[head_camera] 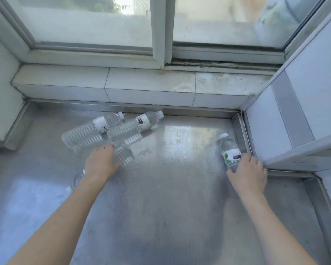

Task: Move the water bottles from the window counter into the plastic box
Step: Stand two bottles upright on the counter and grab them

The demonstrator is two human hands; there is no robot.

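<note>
Left hand [100,163]: palm down, fingers curled over the base end of a lying bottle [122,153]; grip looks partly closed, full closure cannot be told.
Right hand [246,173]: fingers wrapped round the lower body of a small green-label bottle [230,150], which stands tilted near the right wall.
Reason for grip: judged low-body holds, taken so each bottle lifts in one hand.
Other bottles: two lying [90,131] [136,126] side by side, touching, caps toward the window; one more partly hidden under the left forearm.
Tabletop [170,207]: steel, carries all bottles.
Box: not in view.
</note>
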